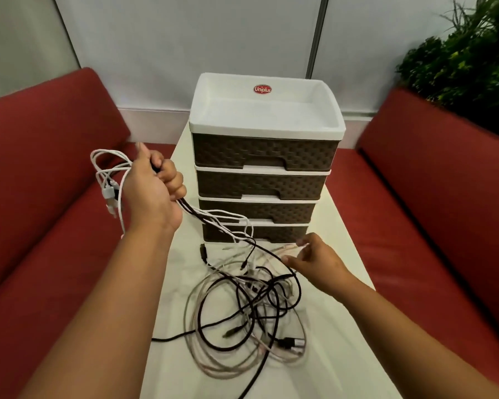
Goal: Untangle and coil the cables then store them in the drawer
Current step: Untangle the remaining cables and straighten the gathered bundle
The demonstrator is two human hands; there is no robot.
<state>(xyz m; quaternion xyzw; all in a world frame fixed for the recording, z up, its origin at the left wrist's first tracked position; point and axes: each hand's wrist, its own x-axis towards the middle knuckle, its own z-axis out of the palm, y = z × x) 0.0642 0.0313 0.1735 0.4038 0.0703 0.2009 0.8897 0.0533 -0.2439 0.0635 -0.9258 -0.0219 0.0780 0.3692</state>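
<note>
Cables (242,306), black and pale, lie in one loose knot on the near part of the white table (343,326), a black plug end at the heap's lower right. Just above the heap the right hand (314,262) hovers, thumb and fingers pinching a thin pale strand. Up and to the left, the left hand (153,188) is lifted off the table, fist clenched round a bundle of white and black leads; white plugs dangle behind it, the rest trails down into the heap. Behind stands the drawer unit (260,180), four brown drawers all closed, white tray top. Red sofas (41,197) flank the table; a plant (473,53) sits far right.
</note>
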